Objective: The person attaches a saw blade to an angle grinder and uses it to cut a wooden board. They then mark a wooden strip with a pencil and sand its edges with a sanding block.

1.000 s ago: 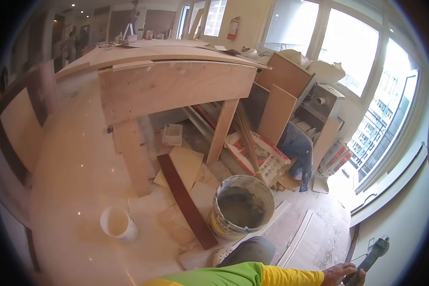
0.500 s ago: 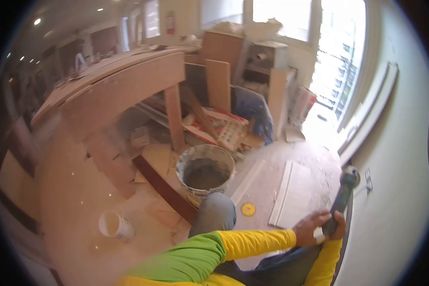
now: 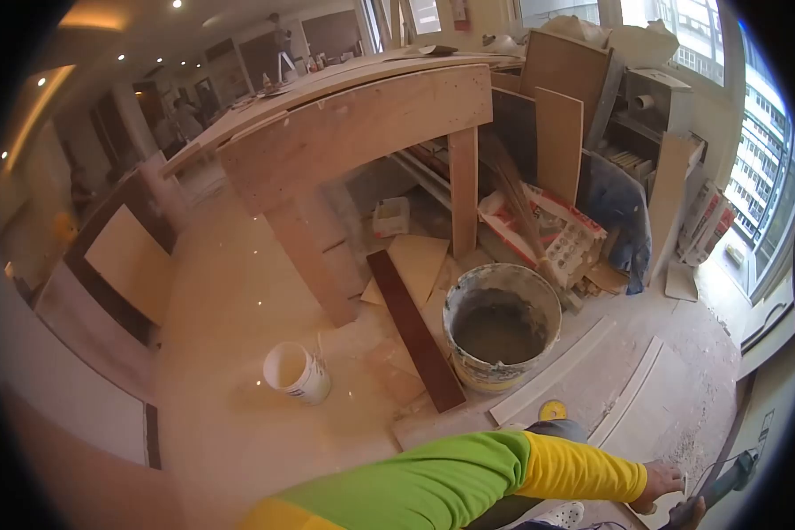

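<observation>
At the lower right, my right hand (image 3: 695, 513) is wrapped round the rear of an angle grinder (image 3: 731, 478), whose head points toward the wall. Close to its left is my left hand (image 3: 664, 484), thumb and fingers apart, beside the grinder's body. The yellow-cuffed left sleeve reaches across the bottom of the view. Just beyond my knee lies a yellow disc (image 3: 552, 410), partly covered. A pale flat panel (image 3: 647, 389) rests on the dusty floor near my hands.
A bucket of grey mix (image 3: 501, 331) stands ahead, with a dark red-brown board (image 3: 415, 334) beside it. Further left is a small white pail (image 3: 298, 373). A wooden workbench (image 3: 353, 124) rises behind, near a torn carton (image 3: 548, 231). The wall (image 3: 768, 397) borders the right side.
The view has swung left, so the bucket and bench appear further right. My left hand, earlier at the grinder's body, is now slightly apart from it. The grinder sits lower in view.
</observation>
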A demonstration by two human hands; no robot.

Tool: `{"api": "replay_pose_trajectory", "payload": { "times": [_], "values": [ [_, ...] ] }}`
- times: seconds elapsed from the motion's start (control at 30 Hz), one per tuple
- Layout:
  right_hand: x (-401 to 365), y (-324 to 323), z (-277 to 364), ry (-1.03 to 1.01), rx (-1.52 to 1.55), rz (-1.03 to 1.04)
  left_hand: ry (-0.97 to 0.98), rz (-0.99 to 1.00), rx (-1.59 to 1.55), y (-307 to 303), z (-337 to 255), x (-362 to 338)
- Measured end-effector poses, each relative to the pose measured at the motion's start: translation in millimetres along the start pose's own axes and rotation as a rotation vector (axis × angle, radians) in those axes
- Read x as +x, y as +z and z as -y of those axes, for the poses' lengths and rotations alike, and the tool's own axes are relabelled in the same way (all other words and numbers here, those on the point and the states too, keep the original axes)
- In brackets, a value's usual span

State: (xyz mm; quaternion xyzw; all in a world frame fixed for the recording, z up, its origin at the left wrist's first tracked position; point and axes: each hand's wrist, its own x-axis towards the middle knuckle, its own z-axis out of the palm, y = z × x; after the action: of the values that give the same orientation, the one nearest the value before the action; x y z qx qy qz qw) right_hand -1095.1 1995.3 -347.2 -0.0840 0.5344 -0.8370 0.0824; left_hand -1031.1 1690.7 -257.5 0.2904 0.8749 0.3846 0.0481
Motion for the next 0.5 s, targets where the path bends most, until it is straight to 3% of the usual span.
{"api": "replay_pose_trajectory", "payload": {
  "times": [0.03, 0.1, 0.13, 0.23, 0.27, 0.3, 0.33, 0.37, 0.47, 0.5],
  "values": [
    [4.3, 9.8, -9.6, 0.037, -0.017, -0.024, -0.181, 0.093, -0.012, 8.9, 21.9, 6.7],
    [-16.8, 6.2, -39.6, -0.186, -0.324, -0.021, -0.054, 0.017, -0.119, 4.2, 29.7, 14.7],
    [-30.8, -23.5, -63.1, -0.118, -0.432, -0.381, 0.067, -0.115, -0.130, 12.8, 41.9, 16.2],
    [-68.9, -44.4, -105.4, 0.069, -0.853, -0.719, 0.093, -0.148, -0.104, -38.6, 48.7, 5.2],
    [-74.3, -13.8, -100.3, 0.182, -0.844, -0.739, 0.122, -0.249, -0.081, -40.7, 60.3, 3.2],
    [-90.9, -75.1, -145.1, 0.256, -0.996, -0.817, 0.059, -0.247, -0.087, -57.4, 56.0, 2.7],
    [-103.8, -73.5, -154.5, 0.344, -1.352, -0.877, 0.114, -0.269, -0.084, -64.7, 65.3, 5.8],
    [-108.4, -54.8, -157.3, 0.248, -1.415, -0.910, 0.066, -0.248, -0.005, -76.7, 65.9, 8.6],
    [-128.9, -57.1, -172.4, 0.566, -1.407, -0.812, -0.152, -0.208, -0.165, -88.9, 70.1, 11.0],
    [-136.3, -64.9, -178.2, 0.581, -1.423, -0.816, -0.156, -0.203, -0.186, -87.3, 72.1, 11.5]
  ]
}}
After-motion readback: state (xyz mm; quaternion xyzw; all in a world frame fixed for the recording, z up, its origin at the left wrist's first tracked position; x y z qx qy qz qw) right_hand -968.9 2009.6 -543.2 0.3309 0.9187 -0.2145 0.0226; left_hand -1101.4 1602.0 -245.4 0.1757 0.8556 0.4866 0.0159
